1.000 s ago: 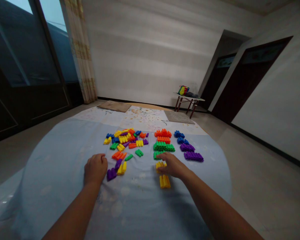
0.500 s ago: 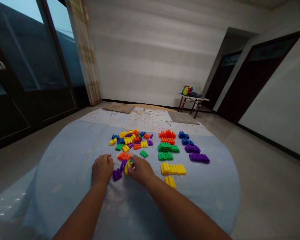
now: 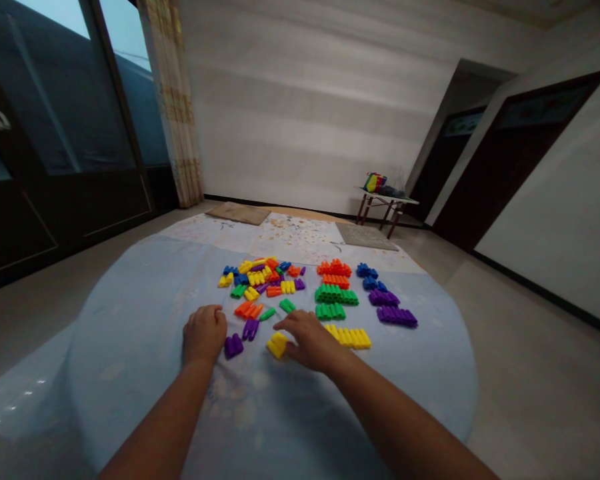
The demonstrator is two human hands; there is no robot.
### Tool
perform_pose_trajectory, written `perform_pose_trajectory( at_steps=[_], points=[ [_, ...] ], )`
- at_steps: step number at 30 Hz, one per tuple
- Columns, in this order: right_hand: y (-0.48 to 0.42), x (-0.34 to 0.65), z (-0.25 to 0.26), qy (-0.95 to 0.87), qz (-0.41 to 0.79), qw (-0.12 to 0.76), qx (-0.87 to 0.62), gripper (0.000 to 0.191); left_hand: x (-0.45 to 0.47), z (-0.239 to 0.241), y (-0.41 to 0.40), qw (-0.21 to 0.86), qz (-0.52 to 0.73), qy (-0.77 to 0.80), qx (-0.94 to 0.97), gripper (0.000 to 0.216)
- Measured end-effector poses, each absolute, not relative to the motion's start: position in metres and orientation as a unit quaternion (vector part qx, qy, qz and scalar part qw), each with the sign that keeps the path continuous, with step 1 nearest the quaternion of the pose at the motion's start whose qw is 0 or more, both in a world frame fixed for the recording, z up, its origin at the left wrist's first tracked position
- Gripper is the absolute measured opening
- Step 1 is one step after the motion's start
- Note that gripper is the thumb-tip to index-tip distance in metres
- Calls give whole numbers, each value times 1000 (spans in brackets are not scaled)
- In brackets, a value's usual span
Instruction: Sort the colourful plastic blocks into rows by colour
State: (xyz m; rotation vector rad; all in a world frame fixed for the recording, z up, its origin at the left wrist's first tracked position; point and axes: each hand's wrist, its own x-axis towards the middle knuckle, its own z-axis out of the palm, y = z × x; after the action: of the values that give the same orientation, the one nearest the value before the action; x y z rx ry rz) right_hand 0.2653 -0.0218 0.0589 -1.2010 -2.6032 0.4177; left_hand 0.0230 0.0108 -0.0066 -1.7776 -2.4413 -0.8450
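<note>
My right hand [image 3: 310,339] has its thumb and fingers around a yellow toy building block [image 3: 277,345], low over the tablecloth. Resting on the cloth, my left hand [image 3: 205,333] is curled into a loose fist, and I see nothing in it. Just right of that fist lie a purple block [image 3: 233,346] and another purple block [image 3: 251,329]. Beyond them are orange blocks [image 3: 249,309] and a slim green piece [image 3: 267,314]. A yellow row of joined blocks [image 3: 353,337] is partly covered by my right hand.
A mixed heap of coloured blocks [image 3: 260,275] lies farther back. To its right stand sorted rows: orange [image 3: 335,269], green [image 3: 336,294], blue [image 3: 367,271] and purple [image 3: 397,316]. Two flat boards [image 3: 237,213] lie at the round table's far side. A small side table [image 3: 387,196] stands behind.
My right hand has moved right and slightly nearer with the yellow block, away from the purple pieces. The purple block beside it now lies differently. My left hand stays in place.
</note>
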Motion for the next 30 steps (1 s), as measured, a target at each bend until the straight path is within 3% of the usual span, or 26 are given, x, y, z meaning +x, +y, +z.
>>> perform_pose_trajectory(
  at_steps=[4,9,14,18,30],
  points=[
    [-12,266,54,-906,154,90,-384,54,22,-7,12,3,-266,-778,-569,40],
    [-8,259,41,-910,147,51,-385,48,20,-6,14,-3,-263,-776,-573,43],
    [-17,297,53,-873,156,142,-440,55,18,-6,17,-11,-243,-779,-578,45],
    [-29,357,66,-827,165,194,-502,49,18,-7,19,-10,-233,-781,-579,45],
    [-60,405,50,-807,157,88,-562,49,19,-2,18,-18,-214,-786,-580,45]
  ],
)
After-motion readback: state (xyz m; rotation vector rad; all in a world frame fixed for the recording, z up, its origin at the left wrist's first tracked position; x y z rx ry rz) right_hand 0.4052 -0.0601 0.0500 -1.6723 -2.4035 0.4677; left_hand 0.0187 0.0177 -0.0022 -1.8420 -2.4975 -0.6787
